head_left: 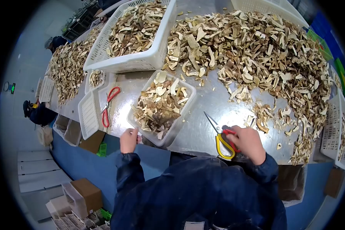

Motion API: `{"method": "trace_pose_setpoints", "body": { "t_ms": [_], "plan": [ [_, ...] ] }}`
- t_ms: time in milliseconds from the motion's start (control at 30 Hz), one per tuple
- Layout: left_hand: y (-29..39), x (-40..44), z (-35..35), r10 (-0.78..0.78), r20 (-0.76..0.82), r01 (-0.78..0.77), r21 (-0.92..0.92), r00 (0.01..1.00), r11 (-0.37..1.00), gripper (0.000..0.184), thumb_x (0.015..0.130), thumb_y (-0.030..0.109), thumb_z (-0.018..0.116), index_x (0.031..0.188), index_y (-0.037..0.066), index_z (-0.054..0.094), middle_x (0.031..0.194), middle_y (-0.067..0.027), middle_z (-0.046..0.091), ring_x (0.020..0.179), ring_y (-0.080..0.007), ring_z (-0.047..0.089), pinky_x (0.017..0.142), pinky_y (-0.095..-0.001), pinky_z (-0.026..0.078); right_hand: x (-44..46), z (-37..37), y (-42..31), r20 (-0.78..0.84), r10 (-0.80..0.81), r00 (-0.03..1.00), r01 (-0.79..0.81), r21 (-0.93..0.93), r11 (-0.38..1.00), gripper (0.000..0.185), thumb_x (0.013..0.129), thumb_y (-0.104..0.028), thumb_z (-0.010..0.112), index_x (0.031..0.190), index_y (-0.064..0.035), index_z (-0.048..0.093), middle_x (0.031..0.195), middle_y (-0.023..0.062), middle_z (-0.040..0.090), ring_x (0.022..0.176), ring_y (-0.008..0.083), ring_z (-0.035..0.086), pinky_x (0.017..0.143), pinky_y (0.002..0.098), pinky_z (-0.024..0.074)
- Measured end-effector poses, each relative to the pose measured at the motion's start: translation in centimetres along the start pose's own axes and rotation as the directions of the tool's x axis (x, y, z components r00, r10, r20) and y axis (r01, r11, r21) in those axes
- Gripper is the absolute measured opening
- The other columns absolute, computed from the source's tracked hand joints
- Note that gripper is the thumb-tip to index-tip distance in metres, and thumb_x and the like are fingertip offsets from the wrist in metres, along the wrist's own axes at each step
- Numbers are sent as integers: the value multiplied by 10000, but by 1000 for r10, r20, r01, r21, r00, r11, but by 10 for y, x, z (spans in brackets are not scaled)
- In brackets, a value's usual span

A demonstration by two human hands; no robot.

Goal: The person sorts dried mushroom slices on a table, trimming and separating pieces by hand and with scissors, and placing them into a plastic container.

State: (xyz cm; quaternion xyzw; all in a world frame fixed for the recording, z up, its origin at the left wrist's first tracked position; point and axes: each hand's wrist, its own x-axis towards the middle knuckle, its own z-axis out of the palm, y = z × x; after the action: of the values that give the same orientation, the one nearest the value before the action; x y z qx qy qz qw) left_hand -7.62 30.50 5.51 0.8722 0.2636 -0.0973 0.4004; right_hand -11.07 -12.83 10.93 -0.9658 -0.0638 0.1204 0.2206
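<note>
My right hand [248, 143] is closed on the red-handled side of a pair of scissors at the table's front edge. Beside it lie the yellow handles [225, 147], with metal blades [212, 122] pointing up and left. My left hand [129, 140] is closed at the near left of a clear plastic tub [191, 100]; whatever its fingers hold, if anything, is too small to name. Sliced dried mushrooms [161, 103] fill the tub. Red-handled scissors [109, 107] lie to its left.
A white basket [134, 63] of slices stands behind the tub. A large heap of slices [257, 53] spreads across the back and right. Another basket [331, 128] stands at the right edge, a white lid [89, 115] at left. A person [38, 113] is at far left.
</note>
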Motion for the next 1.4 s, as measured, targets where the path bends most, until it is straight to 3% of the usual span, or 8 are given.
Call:
{"method": "trace_pose_setpoints", "body": {
  "t_ms": [233, 500, 633, 733, 867, 967, 1167, 1400],
  "plan": [
    [-17, -7, 37, 1, 15, 5, -397, 1000, 918, 217, 840, 168, 628, 886, -29, 550, 707, -49, 572, 564, -111, 558, 514, -242, 465, 151, 29, -5, -257, -263, 930, 352, 415, 839, 338, 851, -336, 535, 889, -14, 631, 792, 200, 628, 741, 383, 594, 661, 440, 460],
    [13, -22, 35, 201, 200, -91, -456, 959, 886, 116, 821, 107, 558, 893, 19, 533, 692, -18, 535, 585, -90, 495, 497, -229, 396, 137, 53, 12, -129, -260, 957, 289, 522, 803, 287, 893, -295, 501, 915, -19, 575, 750, 183, 583, 655, 284, 541, 648, 405, 446],
    [67, -16, 44, 332, 254, -237, -342, 908, 909, 93, 846, 131, 573, 847, 56, 519, 662, 15, 499, 543, -57, 476, 448, -180, 398, 64, 10, 38, -276, -66, 959, 232, 628, 743, 354, 890, -303, 503, 1133, -45, 512, 717, 127, 579, 661, 249, 560, 621, 385, 443],
    [110, -13, 54, 559, 306, -322, -571, 770, 755, 278, 911, 287, 549, 1042, 43, 520, 862, -24, 589, 653, -79, 567, 535, -193, 479, 12, -28, 51, -343, 177, 922, 104, 662, 742, 320, 910, -332, 476, 971, -21, 520, 705, 120, 561, 629, 228, 558, 605, 363, 450],
    [176, -35, 67, 630, 397, -379, -546, 667, 747, 437, 974, 280, 407, 1316, 8, 393, 1183, -190, 533, 902, -297, 596, 754, -366, 519, -34, -73, 110, -512, 444, 736, 104, 732, 673, 365, 924, -378, 461, 1031, -44, 563, 699, 58, 569, 566, 147, 562, 520, 306, 466],
    [205, -53, 83, 644, 451, -405, -519, 618, 753, 386, 968, 209, 394, 1284, -11, 420, 1074, -149, 598, 825, -220, 605, 686, -305, 509, -77, -137, 172, -536, 634, 557, 131, 811, 570, 378, 927, -351, 462, 1036, -5, 568, 720, 57, 581, 493, 92, 533, 418, 211, 438],
    [208, -66, 100, 567, 559, -377, -425, 606, 823, 393, 928, 285, 514, 1266, 85, 492, 963, -62, 595, 740, -126, 553, 654, -225, 436, -166, -258, 310, -329, 890, 316, 686, 727, 25, 349, 890, 17, 351, 1233, 63, 394, 983, 259, 604, 422, 65, 368, 334, 168, 305],
    [205, -65, 95, 561, 560, -432, -359, 609, 827, 423, 929, 307, 518, 1292, 97, 466, 1018, -75, 554, 822, -148, 552, 693, -262, 448, -178, -275, 404, -235, 900, 367, 898, 341, -277, 380, 816, 83, 422, 1195, 75, 406, 940, 236, 631, 456, 82, 475, 351, 152, 400]
  ]
}}
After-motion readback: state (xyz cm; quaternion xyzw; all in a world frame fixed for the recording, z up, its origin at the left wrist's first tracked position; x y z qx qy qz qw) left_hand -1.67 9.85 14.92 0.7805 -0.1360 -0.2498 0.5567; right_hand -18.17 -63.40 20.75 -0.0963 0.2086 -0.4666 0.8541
